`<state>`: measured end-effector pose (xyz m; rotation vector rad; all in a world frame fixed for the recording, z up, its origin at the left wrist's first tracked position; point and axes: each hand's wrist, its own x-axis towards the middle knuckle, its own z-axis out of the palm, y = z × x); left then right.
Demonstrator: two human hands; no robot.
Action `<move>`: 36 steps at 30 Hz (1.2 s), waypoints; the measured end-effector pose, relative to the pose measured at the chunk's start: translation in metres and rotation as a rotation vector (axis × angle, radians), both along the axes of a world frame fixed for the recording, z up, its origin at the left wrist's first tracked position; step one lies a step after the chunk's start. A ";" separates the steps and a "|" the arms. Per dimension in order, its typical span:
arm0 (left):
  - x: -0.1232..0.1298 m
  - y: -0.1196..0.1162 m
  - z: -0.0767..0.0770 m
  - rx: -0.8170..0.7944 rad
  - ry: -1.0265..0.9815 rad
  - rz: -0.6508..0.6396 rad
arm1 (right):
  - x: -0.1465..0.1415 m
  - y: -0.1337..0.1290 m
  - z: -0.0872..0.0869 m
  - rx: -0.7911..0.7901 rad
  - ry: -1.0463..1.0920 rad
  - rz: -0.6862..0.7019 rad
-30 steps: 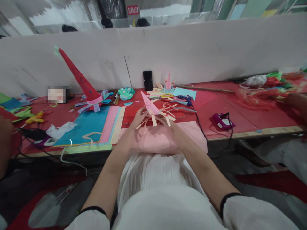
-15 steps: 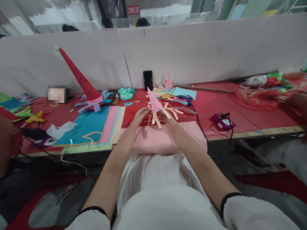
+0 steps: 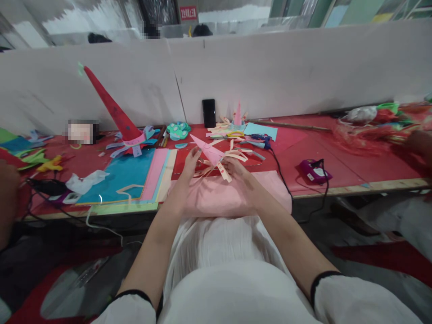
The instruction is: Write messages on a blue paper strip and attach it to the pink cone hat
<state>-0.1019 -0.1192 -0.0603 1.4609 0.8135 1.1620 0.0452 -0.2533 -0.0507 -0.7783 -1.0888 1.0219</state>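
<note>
A small pink paper cone hat (image 3: 208,151) with cream paper strips fanning from its base is held between my hands above the red table. Its tip leans to the upper left. My right hand (image 3: 238,168) grips the strips at the base, fingers partly hidden behind them. On the other side, my left hand (image 3: 191,163) has its fingers curled at the strips under the cone; their exact contact is hard to see. Beneath my wrists lies a folded pink cloth (image 3: 216,198). A red sheet (image 3: 182,162) lies just behind it.
A similar pink cone (image 3: 238,114), a phone (image 3: 209,113), and scissors (image 3: 234,134) are behind. A glue gun (image 3: 261,138) trails its cable at right, towards a purple box (image 3: 313,172). Left are a tall red cone hat (image 3: 114,105) and coloured sheets (image 3: 124,175). Co-workers' arms show at both sides.
The pink cone hat has tipped from nearly upright to leaning left, its base turning to the right. My left hand has shifted slightly left; my right hand stays near the base.
</note>
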 end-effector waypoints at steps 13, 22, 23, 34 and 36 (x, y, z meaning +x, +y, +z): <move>-0.039 -0.064 0.018 0.175 0.128 -0.153 | -0.001 0.001 -0.005 -0.017 0.083 0.063; -0.015 -0.023 -0.008 0.035 0.230 -0.146 | 0.003 -0.003 -0.013 -0.051 0.216 0.080; -0.011 -0.019 -0.010 0.015 0.244 -0.152 | 0.003 -0.003 -0.013 -0.051 0.205 0.087; -0.033 -0.018 -0.024 0.082 0.291 -0.216 | 0.008 0.000 -0.012 -0.256 0.109 0.114; -0.035 -0.025 -0.020 0.100 0.285 -0.253 | 0.012 -0.003 -0.013 -0.171 0.080 0.125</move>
